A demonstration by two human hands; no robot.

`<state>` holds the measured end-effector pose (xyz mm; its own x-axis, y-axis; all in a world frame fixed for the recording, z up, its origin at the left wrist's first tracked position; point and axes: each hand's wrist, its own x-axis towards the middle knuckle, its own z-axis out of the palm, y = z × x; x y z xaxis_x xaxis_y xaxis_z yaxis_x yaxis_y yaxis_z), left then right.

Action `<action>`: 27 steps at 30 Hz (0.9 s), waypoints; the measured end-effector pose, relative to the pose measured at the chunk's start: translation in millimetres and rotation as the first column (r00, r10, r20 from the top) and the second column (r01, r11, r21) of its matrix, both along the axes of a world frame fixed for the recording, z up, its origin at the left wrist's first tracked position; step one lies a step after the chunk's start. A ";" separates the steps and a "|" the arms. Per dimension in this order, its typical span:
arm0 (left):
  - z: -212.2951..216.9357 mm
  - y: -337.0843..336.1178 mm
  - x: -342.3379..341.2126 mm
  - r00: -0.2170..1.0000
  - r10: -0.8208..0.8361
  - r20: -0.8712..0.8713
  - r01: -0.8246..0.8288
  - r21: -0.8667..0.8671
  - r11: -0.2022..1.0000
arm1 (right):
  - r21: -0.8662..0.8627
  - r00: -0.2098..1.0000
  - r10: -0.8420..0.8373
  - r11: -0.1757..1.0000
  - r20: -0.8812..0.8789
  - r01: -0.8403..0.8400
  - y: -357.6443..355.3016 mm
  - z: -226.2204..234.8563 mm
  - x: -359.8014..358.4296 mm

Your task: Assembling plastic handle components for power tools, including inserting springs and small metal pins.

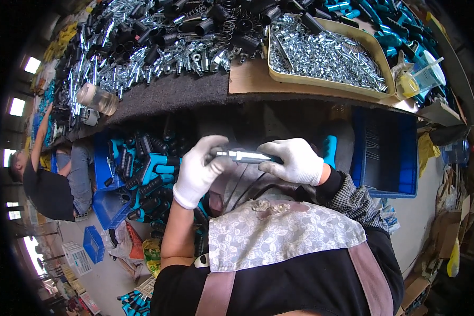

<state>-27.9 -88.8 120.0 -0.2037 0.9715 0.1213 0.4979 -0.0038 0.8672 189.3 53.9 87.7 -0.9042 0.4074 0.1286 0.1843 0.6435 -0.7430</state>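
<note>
In front of my lap I hold a slim silver metal shaft (246, 157) level, with a dark section at its right end. My right hand (295, 162), in a white knit glove, wraps its fingers and thumb round that darker end. At the other end my left hand (199, 169), also gloved in white, curls its fingers and thumb about the tip. The left fingertips are slightly blurred, and something dark shows between them. Just below the left hand and beyond it lie many black and teal tool handles (155, 168).
A bench (168, 95) ahead bears heaped metal shafts, springs and black sleeves. On it, a yellowish tray (332, 89) holds small metal parts, near a clear bottle (97, 99). A blue bin (389, 192) stands right. Another person (50, 184) works at far left.
</note>
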 end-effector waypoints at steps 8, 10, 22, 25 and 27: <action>12.1 7.1 16.8 0.969 0.016 -0.245 0.039 0.217 0.975 | 0.011 1.000 -0.007 1.000 0.004 0.007 3.5 2.7 1.9; 1.2 5.4 11.4 0.966 0.100 0.238 -0.075 -0.111 0.991 | 0.018 1.000 -0.006 1.000 0.019 0.006 2.7 2.1 1.4; 6.3 5.6 11.0 0.993 -0.017 0.116 0.035 -0.160 0.986 | 0.033 1.000 0.025 0.999 0.018 -0.026 4.6 4.7 1.6; 10.1 9.9 13.3 0.949 -0.147 -0.280 0.230 0.289 0.929 | -0.158 0.995 0.072 0.984 -0.067 -0.082 12.0 2.9 4.7; 9.6 11.6 17.4 0.968 -0.096 -0.231 0.177 0.364 0.915 | -0.222 0.994 0.085 0.970 -0.065 -0.097 14.3 6.7 4.2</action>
